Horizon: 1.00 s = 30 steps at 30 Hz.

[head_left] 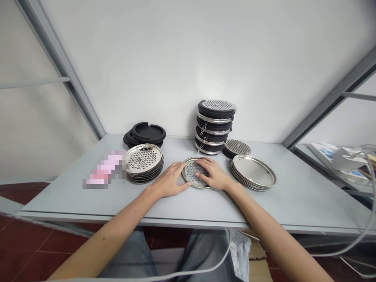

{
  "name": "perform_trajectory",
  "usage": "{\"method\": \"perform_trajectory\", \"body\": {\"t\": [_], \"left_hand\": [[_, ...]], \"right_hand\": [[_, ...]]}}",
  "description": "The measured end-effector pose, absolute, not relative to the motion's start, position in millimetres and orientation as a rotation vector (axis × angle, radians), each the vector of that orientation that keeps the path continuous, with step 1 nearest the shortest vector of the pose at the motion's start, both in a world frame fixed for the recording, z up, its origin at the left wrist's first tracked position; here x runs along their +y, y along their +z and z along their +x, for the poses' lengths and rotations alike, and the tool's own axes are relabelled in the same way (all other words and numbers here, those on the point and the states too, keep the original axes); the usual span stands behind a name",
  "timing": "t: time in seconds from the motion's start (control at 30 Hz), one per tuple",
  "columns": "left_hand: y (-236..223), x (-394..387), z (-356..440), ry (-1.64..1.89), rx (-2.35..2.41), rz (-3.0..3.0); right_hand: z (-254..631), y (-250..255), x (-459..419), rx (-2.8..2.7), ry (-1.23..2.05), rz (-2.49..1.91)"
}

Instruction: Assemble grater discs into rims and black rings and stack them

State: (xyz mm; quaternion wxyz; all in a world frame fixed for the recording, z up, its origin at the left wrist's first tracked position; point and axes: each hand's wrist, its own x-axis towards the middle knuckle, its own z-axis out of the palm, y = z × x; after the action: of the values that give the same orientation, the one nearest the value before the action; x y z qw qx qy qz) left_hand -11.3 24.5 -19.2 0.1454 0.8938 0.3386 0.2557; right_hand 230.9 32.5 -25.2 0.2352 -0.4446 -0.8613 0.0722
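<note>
A round metal grater plate (pixel 192 174) lies flat in front of me, set within a ring-like metal rim. My left hand (pixel 172 181) rests at its left edge, with outstretched fingers on the rim and the thumb apart near the front. Across its right part lies my right hand (pixel 216 175), fingers spread, fingertips on the grating holes and hiding some of them. Neither hand is closed around anything. To the left is a stack of grater plates (pixel 143 158); to the right, a stack of smooth metal lids (pixel 255 170).
Black rings (pixel 149 132) are piled at the back left. A tall stack of black-and-metal grater assemblies (pixel 214 127) with wire clips stands against the wall, beside a low grater assembly (pixel 237 147). A white cable (pixel 205 270) hangs below the table edge (pixel 182 222).
</note>
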Motion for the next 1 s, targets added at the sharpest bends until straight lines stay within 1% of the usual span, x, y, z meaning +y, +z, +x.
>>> {"method": "perform_trajectory", "body": {"t": [0.5, 0.8, 1.0], "left_hand": [[-16.2, 23.7, -10.8, 0.592, 0.973, 2.527], [-17.2, 24.3, -12.6, 0.474, 1.036, 2.543], [-16.9, 24.4, -12.4, 0.475, 1.072, 2.573]], "right_hand": [[217.3, -27.7, 25.1, -2.382, 0.322, -1.092], [219.1, -26.1, 28.5, -2.307, 0.290, -1.055], [223.9, -24.9, 32.7, -2.188, 0.230, -1.125]]}}
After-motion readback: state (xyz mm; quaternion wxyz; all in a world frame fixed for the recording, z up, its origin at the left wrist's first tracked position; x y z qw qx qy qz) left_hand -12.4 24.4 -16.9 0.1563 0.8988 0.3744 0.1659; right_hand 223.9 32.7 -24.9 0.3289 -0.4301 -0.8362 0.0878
